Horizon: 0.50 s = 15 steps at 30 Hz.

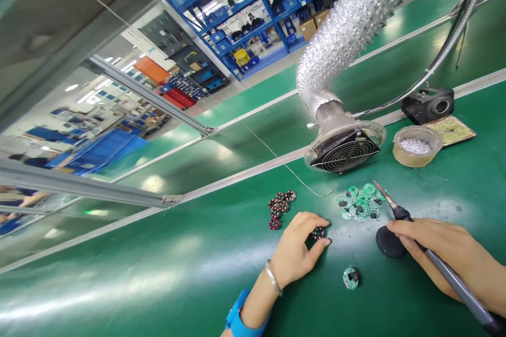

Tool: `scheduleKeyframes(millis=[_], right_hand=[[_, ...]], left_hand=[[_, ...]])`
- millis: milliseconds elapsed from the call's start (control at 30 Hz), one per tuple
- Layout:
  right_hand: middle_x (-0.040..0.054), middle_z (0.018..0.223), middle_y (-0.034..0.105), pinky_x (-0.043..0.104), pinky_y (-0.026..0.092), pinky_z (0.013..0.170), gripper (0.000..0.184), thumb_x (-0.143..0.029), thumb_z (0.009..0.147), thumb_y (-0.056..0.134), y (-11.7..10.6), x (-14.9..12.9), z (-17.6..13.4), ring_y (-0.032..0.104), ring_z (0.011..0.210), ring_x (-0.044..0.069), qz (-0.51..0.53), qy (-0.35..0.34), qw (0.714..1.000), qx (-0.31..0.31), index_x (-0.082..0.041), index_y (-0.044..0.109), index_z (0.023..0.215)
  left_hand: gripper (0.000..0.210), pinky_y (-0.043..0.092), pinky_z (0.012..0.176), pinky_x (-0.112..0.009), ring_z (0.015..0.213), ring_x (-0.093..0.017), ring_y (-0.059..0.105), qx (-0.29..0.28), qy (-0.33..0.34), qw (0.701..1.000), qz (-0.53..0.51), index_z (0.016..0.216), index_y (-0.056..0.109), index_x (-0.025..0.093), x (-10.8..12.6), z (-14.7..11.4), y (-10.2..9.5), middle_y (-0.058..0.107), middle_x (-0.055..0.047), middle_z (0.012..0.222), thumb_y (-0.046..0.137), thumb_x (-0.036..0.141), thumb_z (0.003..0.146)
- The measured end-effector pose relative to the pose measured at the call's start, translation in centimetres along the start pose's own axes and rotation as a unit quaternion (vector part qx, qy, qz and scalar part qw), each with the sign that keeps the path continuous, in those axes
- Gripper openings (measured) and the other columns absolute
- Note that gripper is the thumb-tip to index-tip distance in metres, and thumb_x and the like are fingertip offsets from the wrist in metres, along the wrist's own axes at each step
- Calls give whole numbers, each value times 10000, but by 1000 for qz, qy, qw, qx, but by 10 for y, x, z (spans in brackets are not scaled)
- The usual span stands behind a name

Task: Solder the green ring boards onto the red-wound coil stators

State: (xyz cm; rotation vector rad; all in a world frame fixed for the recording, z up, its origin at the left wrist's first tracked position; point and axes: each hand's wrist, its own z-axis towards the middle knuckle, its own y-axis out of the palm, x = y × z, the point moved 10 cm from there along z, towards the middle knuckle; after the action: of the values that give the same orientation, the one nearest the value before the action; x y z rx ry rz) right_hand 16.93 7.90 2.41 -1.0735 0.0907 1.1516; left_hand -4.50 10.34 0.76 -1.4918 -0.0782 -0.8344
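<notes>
My left hand is curled low over the table, thumb and forefinger closed around a small stator with dark and copper-coloured windings. In my right hand is a soldering iron, gripped like a pen, its tip pointing up and left near a pile of small green circuit boards. Below that hand's fingertips lies a round black pad. One green round board with a dark part on it sits apart, nearer to me. Several more stators are grouped beyond my left hand.
A fume extractor on a silver flexible duct hangs over the table's back. Behind the boards stand a tub of metal shavings, a yellow sponge tray and a black iron holder. Thin solder wire dangles down to the green tabletop.
</notes>
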Motion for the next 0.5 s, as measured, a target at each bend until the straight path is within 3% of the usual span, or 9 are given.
scheduleKeyframes(millis=[100, 167, 333, 500], right_hand=[[30, 818, 672, 272, 534, 581, 266, -126, 939, 431, 2, 0, 2, 638, 638, 160, 4, 13, 1000, -2, -192, 552, 1165], [27, 797, 659, 261, 529, 567, 261, -127, 946, 411, 3, 2, 3, 628, 624, 153, 11, 25, 1000, -2, -190, 548, 1159], [43, 906, 690, 224, 560, 606, 253, -147, 959, 408, 2, 14, -1, 675, 688, 145, 24, 85, 996, 13, -213, 557, 1152], [38, 874, 694, 207, 549, 579, 232, -142, 953, 404, 5, 21, -4, 675, 682, 142, 52, 103, 993, 3, -212, 557, 1112]], left_hand=[[270, 534, 696, -302, 761, -172, 624, 34, -3, 999, -23, 1053, 594, 202, 11, 8, 2, 678, -40, 891, 703, 309, 830], [321, 523, 644, -272, 694, -152, 615, 51, 15, 997, -55, 1026, 580, 206, 31, 19, 9, 674, -23, 849, 735, 377, 803], [280, 485, 591, -269, 651, -161, 586, 26, 120, 989, -81, 896, 541, 201, 89, 44, 47, 641, -14, 746, 693, 426, 825], [245, 482, 624, -280, 692, -169, 591, 62, 97, 988, -106, 842, 488, 207, 88, 45, 61, 644, -27, 781, 663, 377, 860]])
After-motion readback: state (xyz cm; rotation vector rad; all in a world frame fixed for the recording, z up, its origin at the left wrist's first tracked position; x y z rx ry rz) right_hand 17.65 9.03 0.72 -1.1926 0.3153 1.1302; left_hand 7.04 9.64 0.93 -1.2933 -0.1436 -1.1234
